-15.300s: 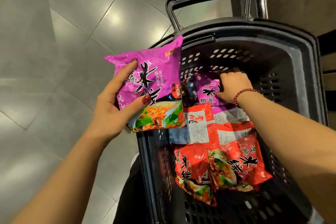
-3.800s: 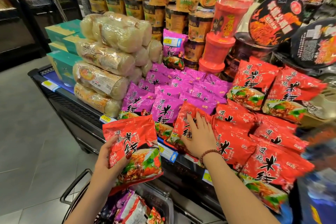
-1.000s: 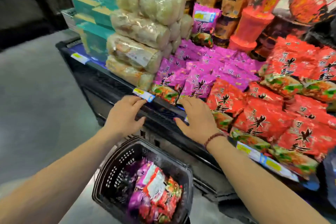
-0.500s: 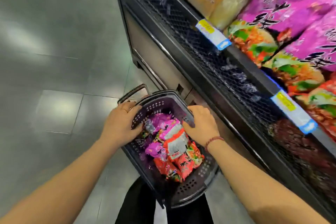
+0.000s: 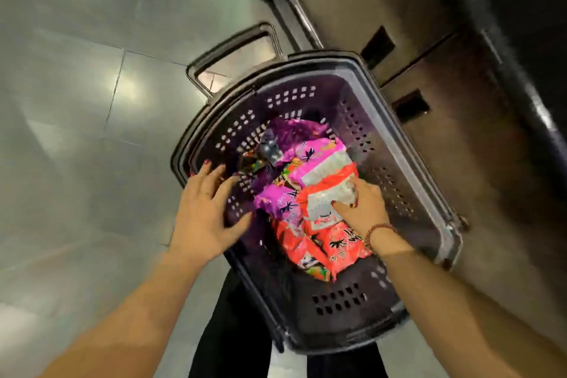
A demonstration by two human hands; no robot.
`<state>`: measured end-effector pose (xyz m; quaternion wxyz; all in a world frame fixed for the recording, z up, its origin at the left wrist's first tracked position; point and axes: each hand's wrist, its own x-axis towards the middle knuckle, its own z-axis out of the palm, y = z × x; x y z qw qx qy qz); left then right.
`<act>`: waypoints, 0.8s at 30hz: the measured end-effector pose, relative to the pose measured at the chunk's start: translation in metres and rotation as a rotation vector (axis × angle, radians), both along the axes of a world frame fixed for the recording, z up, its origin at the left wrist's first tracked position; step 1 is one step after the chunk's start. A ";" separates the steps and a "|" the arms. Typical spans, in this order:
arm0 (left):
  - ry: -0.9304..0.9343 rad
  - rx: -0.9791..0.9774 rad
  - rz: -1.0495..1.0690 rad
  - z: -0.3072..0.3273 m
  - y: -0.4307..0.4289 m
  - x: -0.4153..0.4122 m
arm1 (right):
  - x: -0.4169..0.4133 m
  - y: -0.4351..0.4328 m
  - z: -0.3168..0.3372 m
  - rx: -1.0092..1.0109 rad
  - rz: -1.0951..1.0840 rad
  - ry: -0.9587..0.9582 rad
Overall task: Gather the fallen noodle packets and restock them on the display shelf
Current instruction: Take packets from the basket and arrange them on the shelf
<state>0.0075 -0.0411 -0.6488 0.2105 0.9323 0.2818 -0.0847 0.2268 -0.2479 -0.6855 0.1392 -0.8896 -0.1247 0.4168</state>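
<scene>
Head view: tiled floor at left. Left hand over the basket's left wall, fingers spread wide, holding nothing. Pink packets lie heaped inside the basket. Right hand reaches inside, thumb and fingers pinching a red packet atop the heap. Shelf base at right.

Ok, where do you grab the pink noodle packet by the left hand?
Probably pinch the pink noodle packet by its free left edge, coming from above on the left hand's side. It lies flat on the pile in the dark plastic basket, its right side seemingly tucked under the red packet the right hand grips.
</scene>
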 end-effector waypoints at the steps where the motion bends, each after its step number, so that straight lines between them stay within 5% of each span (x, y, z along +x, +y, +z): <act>1: -0.001 0.019 0.008 -0.009 0.000 -0.002 | -0.002 -0.001 -0.014 -0.005 -0.022 0.003; 9: -0.143 0.178 0.034 -0.041 -0.005 -0.010 | -0.004 0.006 -0.092 -0.080 0.036 0.015; 17: -0.102 0.179 0.032 -0.042 -0.007 -0.012 | -0.016 -0.006 -0.093 -0.002 0.044 -0.144; 21: 0.000 0.156 0.056 -0.031 -0.009 -0.006 | -0.024 -0.004 -0.050 0.215 -0.212 -0.250; 24: -0.124 -0.006 0.133 -0.017 -0.027 0.016 | -0.030 0.007 -0.010 0.406 -0.418 -0.328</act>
